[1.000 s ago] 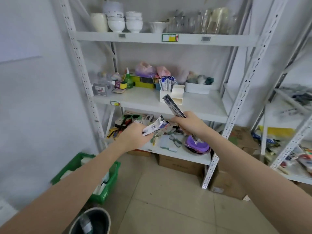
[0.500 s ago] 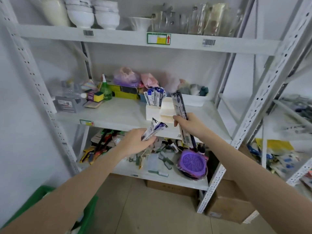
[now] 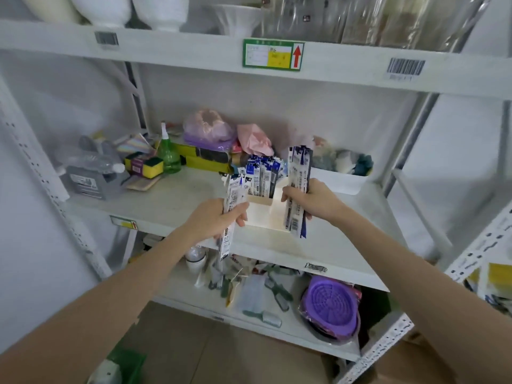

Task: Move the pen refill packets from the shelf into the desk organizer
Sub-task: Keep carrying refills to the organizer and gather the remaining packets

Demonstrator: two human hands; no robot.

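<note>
The white shelving unit (image 3: 194,200) filled more of the view than a second earlier: you had closed in on its middle shelf. The desk organizer (image 3: 263,209) stood near that shelf's front edge, its rear compartment already stocked with refill packets (image 3: 261,176). Both bundles had been raised to organizer level, so insertion looked imminent. Your left hand (image 3: 219,220) gripped one upright packet bundle (image 3: 231,206), fingers curled tight. Your right hand (image 3: 313,200) clasped another bundle (image 3: 297,173) likewise, just beside the organizer's right wall.

left hand (image 3: 219,217) and right hand (image 3: 310,200) each gripping refill packets, flanking white desk organizer (image 3: 266,214)
</note>
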